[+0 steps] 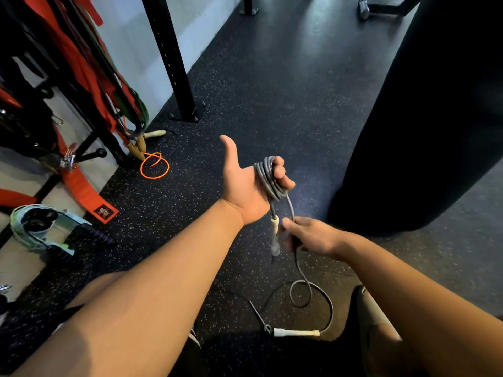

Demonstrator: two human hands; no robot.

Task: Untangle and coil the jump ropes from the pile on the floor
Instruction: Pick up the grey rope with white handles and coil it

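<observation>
Nearest, a free white handle lies on the floor just ahead of the person's knees. The slack of the grey jump rope curls in two loose loops beside it. Above them the right grip is closed on the rising strand, pinching it just beside the other white handle, which hangs from the coil. Farther out, the left grip has its fingers curled round that coil, thumb raised clear.

The step in hand looks like winding in the last slack. It should go best if the right grip lets the strand slide through lightly, so the floor loops open and untwist as they lift instead of pulling into a kink. Each new turn should match the size of those already wound and sit beside them. The hanging handle should stay outside the turns.

Far left, an orange jump rope waits by the foot of the rack post.
</observation>
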